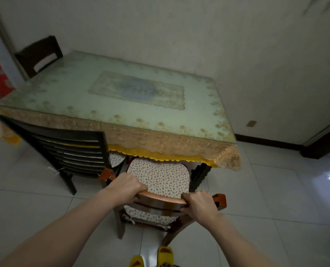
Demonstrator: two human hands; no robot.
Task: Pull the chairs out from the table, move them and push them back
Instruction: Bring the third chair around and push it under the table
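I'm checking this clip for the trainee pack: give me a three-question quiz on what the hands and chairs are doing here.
1. True or false: both hands grip the top rail of the reddish-brown chair.
2. Which chair stands to the left of the gripped one? A) dark slatted chair B) white stool C) folding chair
3. Fill in: the cushion's front edge lies under the table's ____ fringe.

Key:
1. True; the left hand and right hand are closed on the rail.
2. A, the dark slatted chair.
3. Yellow; the floral cushion reaches under the tablecloth.

Pale walls (179,26); white tiled floor (266,189); dark skirting (266,141)
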